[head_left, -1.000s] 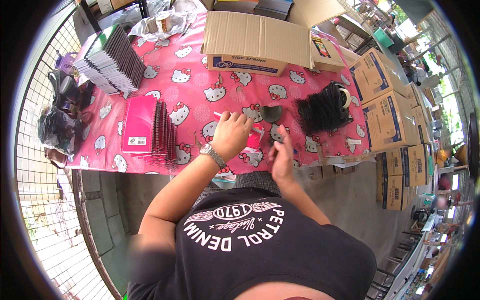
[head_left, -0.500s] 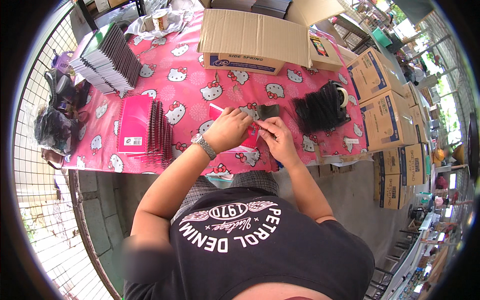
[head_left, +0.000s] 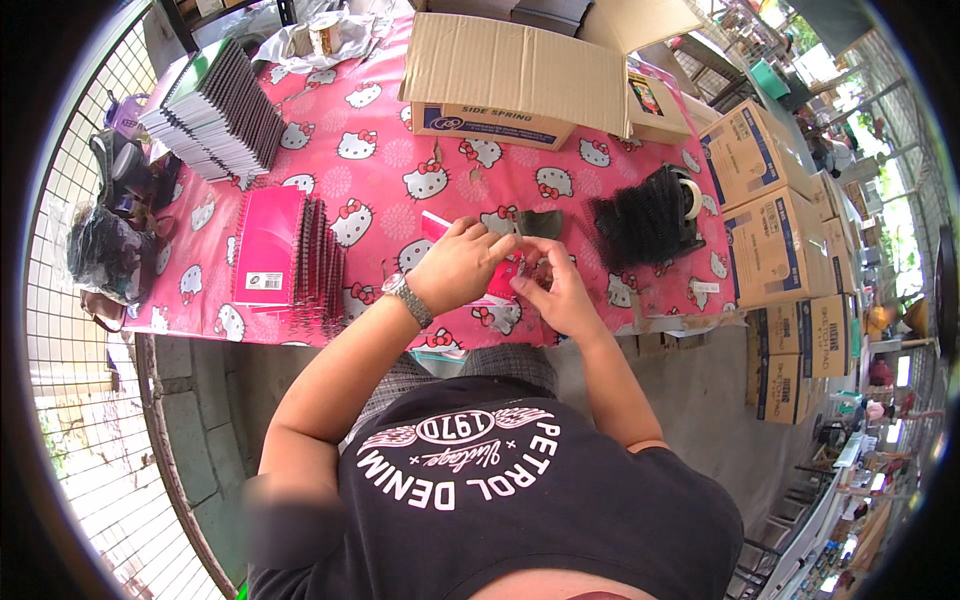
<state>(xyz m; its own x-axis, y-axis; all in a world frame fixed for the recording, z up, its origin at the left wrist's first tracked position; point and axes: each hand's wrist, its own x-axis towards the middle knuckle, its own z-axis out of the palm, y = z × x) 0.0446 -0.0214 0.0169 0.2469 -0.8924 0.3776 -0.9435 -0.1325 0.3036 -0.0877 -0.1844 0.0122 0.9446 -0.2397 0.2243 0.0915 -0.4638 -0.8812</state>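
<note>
A pink item [head_left: 506, 274] is partly covered by both hands, on the near side of the cardboard box [head_left: 515, 75].
It is overlain by the left hand [head_left: 462, 262], fingers bent; whether it is gripped cannot be told. The right hand [head_left: 562, 296] is curled at the left fingertips; anything pinched cannot be made out. Pink notebooks [head_left: 268, 238] are stacked left of the box, black coils [head_left: 636, 218] heaped to its near right.

Left hand [head_left: 466, 258]: I keep my palm down, fingers [head_left: 500, 246] bent.
Right hand [head_left: 562, 295]: my thumb [head_left: 530, 291] and pointer finger curl.
Both hands: close together in front of me.
Left arm [head_left: 350, 370]: bent at my elbow.
Right arm [head_left: 618, 390]: slants in.
</note>
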